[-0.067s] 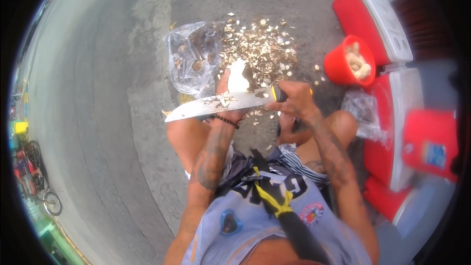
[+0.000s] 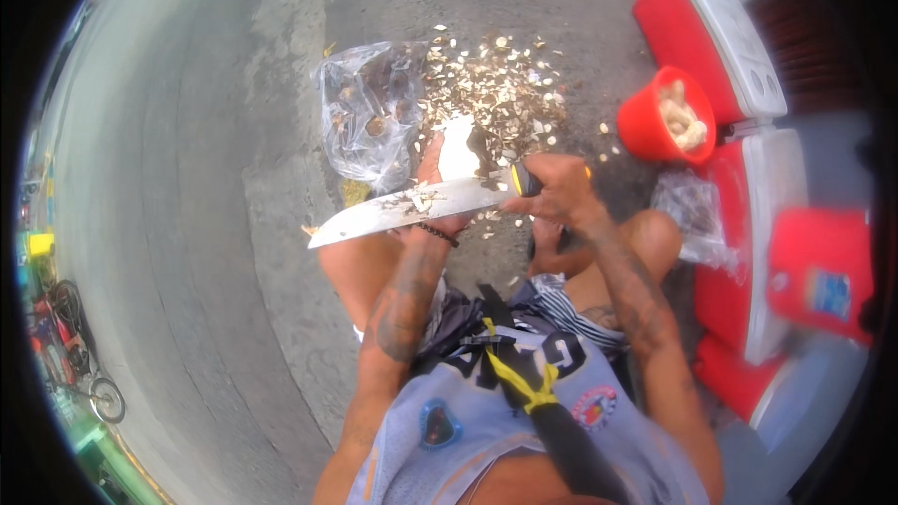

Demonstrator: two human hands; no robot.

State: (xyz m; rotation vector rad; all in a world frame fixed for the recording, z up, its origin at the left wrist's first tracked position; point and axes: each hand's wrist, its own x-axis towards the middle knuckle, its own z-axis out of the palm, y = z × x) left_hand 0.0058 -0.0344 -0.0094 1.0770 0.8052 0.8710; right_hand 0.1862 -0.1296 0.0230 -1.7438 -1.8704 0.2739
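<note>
My right hand (image 2: 559, 191) is closed round the black-and-yellow handle of a long, broad machete (image 2: 402, 212). Its blade reaches left across my left wrist, tip low, with bits of peel stuck on it. My left hand (image 2: 430, 161), partly hidden by the blade, grips a partly peeled root tuber (image 2: 458, 149), white where bare and dark brown along its right side. Just beyond lies a spread of brown and white peelings (image 2: 500, 84) on the pavement. A clear plastic bag (image 2: 369, 112) with brown tubers inside rests left of the peelings.
To the right stands a red bucket (image 2: 631, 126) of pale peeled tubers. Red coolers with white lids (image 2: 776, 187) line the right side, with another clear plastic bag (image 2: 690, 210) beside them. My bent knees flank the work. A motorcycle (image 2: 70, 327) is at the far left.
The machete has shifted slightly; its tip is lower and farther left. The tuber has moved a little to the right in my left hand.
</note>
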